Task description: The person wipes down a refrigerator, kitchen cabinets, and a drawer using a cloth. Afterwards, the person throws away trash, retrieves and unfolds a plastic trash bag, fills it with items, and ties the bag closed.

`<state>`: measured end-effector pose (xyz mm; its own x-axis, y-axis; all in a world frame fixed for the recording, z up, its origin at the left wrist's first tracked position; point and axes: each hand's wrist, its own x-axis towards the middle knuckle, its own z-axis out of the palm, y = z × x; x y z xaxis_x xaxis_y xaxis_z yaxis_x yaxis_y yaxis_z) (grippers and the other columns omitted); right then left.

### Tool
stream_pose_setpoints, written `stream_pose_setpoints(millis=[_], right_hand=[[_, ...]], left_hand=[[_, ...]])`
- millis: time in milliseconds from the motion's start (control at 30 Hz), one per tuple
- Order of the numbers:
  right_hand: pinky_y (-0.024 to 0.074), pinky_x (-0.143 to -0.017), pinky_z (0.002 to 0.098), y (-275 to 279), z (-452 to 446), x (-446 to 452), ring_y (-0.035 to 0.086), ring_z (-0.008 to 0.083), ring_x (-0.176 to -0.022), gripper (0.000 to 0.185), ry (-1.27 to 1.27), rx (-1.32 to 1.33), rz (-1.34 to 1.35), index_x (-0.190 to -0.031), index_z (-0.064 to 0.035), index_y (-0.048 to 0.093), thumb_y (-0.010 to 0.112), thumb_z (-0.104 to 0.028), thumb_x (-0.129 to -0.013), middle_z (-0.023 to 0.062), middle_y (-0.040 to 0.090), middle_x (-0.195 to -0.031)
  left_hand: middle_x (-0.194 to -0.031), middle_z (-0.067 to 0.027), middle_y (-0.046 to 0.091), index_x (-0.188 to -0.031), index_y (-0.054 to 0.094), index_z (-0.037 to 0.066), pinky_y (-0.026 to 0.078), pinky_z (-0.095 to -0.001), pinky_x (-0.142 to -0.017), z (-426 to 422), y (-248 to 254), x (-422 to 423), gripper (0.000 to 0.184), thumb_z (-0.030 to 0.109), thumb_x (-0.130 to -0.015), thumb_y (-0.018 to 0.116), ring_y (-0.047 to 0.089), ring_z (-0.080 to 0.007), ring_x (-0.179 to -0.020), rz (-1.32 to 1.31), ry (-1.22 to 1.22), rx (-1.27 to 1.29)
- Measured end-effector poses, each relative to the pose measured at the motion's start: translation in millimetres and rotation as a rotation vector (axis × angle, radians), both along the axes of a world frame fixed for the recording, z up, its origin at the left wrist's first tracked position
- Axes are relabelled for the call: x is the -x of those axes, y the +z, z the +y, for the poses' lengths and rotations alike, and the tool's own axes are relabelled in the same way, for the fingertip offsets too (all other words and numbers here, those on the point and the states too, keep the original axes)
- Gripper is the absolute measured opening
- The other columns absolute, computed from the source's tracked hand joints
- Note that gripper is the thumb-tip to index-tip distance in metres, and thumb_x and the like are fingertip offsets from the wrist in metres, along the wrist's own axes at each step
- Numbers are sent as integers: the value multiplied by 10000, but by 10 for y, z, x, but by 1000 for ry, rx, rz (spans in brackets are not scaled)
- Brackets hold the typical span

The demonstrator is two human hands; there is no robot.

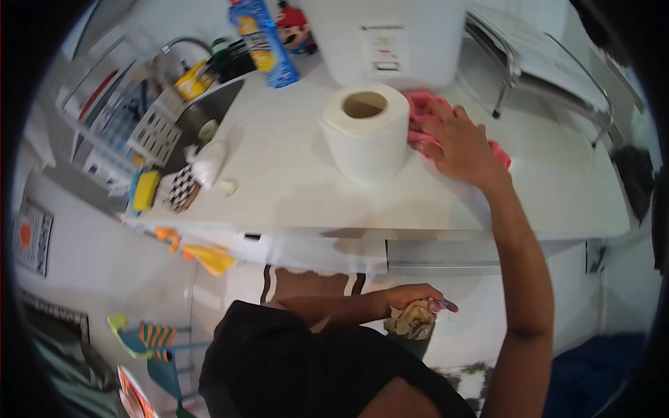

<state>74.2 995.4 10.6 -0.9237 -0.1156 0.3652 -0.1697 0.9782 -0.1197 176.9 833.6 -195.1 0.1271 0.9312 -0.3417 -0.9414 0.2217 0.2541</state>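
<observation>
My right grip (460, 144) lay spread over the cloth (501, 156) beside the roll (366, 150), even pressure seeming best to spare it nudges; my left grip (408, 294) clutched a wad (412, 322) below.

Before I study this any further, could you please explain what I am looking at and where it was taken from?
There is no machine here: a person works with two bare hands. The single picture comes from a camera worn on the head, looking forward and down.

The right hand is spread over a pink cloth on the white countertop. The left hand, below the counter's front edge, holds a crumpled tan piece; whether it is paper or cloth, I cannot tell.

Beside the pink cloth stands a white paper roll, with a white appliance behind it. Further left are a blue bottle and, near the sink, a yellow sponge and a checkered cloth.
</observation>
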Motion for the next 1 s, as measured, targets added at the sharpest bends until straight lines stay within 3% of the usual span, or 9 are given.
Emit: stream_pose_setpoints(millis=[100,200,300,367,467,633,733,867,1000], right_hand=[[449,-740,526,-49,20,-37,443,304,-1083,276,18,13,30,-1038,-172,584,616,-251,-776,44,427,-1245],[446,-704,510,114,15,-455,455,312,-1050,295,50,14,72,-1035,-152,582,622,-261,-765,65,456,-1177],[421,-699,496,255,-146,-897,455,294,-1036,246,-1,53,-22,-947,-127,583,648,-199,-721,55,469,-1118],[431,-682,455,241,-284,-1140,473,295,-989,228,-49,15,64,-912,-116,578,650,-189,-708,64,481,-1083],[438,-652,433,144,-704,-1280,489,324,-941,242,-45,1,83,-934,-124,583,645,-189,-709,79,495,-1054],[465,-673,410,292,-1672,-1286,573,320,-822,215,285,685,-178,-981,-109,592,610,-206,-790,98,558,-927],[476,-649,390,534,-2071,-966,595,294,-755,224,302,791,-75,-955,-129,601,621,-280,-792,94,567,-830],[481,-694,443,827,-2363,-189,598,300,-850,281,156,278,-326,-980,-166,617,617,-333,-755,101,572,-921],[383,-827,497,701,-2584,278,487,263,-1062,339,17,8,-20,-963,-174,644,670,-392,-704,83,555,-1026]], left_hand=[[-668,43,439,-1242,409,-102,400,-201,-604,-194,540,15,487,160,-850,531,437,-58,-628,-125,154,23],[-675,47,426,-1258,383,-120,403,-204,-623,-287,1086,-40,508,175,-868,520,428,-58,-640,63,210,162],[-679,51,474,-1166,505,-57,401,-158,-578,-533,1186,-105,328,117,-890,473,450,-14,-592,-19,291,-14],[-638,65,442,-1177,487,-63,370,-149,-506,-712,1307,-133,332,95,-886,456,439,-2,-580,265,403,-37],[-617,51,428,-1235,424,-72,374,-193,-498,-1093,1653,4,414,151,-889,480,427,-53,-550,-133,441,84],[-597,34,423,-1190,449,-57,377,-198,-491,-2039,2031,10,368,135,-877,476,439,-68,-540,-197,787,107],[-594,30,422,-1186,455,-48,378,-209,-498,-2564,2194,16,366,130,-866,480,435,-84,-538,-148,938,33],[-571,21,437,-1168,458,-3,374,-282,-501,-3105,2322,19,331,118,-860,457,401,-127,-526,-202,1081,-59],[-574,25,434,-1198,436,-1,360,-271,-531,-3393,2509,-6,367,125,-855,477,395,-133,-566,-160,1153,-57]])
